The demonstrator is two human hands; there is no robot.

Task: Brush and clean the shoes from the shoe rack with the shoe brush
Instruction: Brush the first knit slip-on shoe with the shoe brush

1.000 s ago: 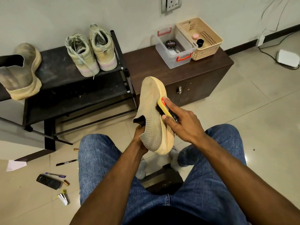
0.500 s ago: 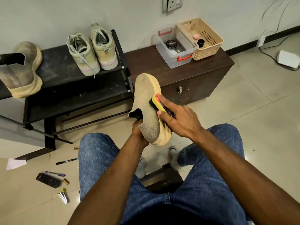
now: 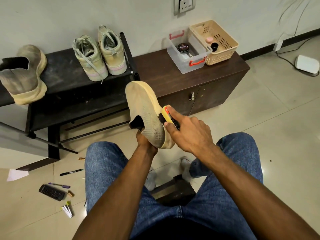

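Observation:
A tan knit shoe [image 3: 144, 110] is held up in front of my knees, toe pointing up. My left hand [image 3: 144, 140] grips its heel from below, mostly hidden behind the shoe. My right hand [image 3: 187, 131] grips a yellow shoe brush [image 3: 166, 116] with black bristles pressed against the shoe's right side near the sole. On the black shoe rack [image 3: 65, 75] stand a matching tan shoe [image 3: 24, 75] at the left and a pair of pale green sneakers [image 3: 99, 54] at the right.
A dark wooden cabinet [image 3: 181, 80] right of the rack carries a clear box [image 3: 187, 52] with a polish tin and a beige basket [image 3: 214, 42]. Pens, a remote [image 3: 52, 194] and small bits lie on the floor at left. A dark stool [image 3: 174, 189] sits between my feet.
The shoe and both hands have shifted slightly left and up. The brush has slid along the shoe's right side toward the heel.

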